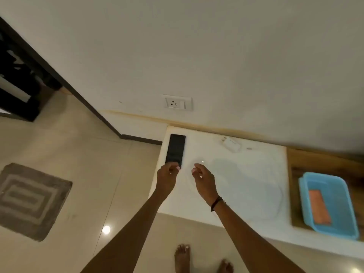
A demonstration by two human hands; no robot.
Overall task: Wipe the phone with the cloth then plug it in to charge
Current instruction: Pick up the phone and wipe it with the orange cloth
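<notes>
Two bare feet (pixel 202 260) are standing on the glossy beige tiled floor (pixel 82 154) at the six o'clock edge of the view, and two bare forearms are reaching up from there toward the white rectangular desk (pixel 246 174). At the desk's ten o'clock corner the flat black rectangular phone (pixel 175 150) is lying face up along the left edge, and the left hand (pixel 167 175) is touching its near end, the fingers (pixel 175 168) curled onto that end in a light pinch. Just beside it, toward three o'clock, the right hand (pixel 202 179) is hovering over the desk with its fingers loosely curled and grasping nothing; a dark band (pixel 216 202) is circling that wrist. A small white charger plug (pixel 230 143) is lying near the desk's far edge at about one o'clock from the hands, well apart from the phone. On the cream wall above, at twelve o'clock, a white wall socket (pixel 178 103) is sitting empty. At three o'clock a light blue plastic tray (pixel 303 194) is resting on a wooden surface (pixel 315 160), holding an orange folded cloth (pixel 319 206). A grey patterned floor mat (pixel 29 200) is lying at nine o'clock.
</notes>
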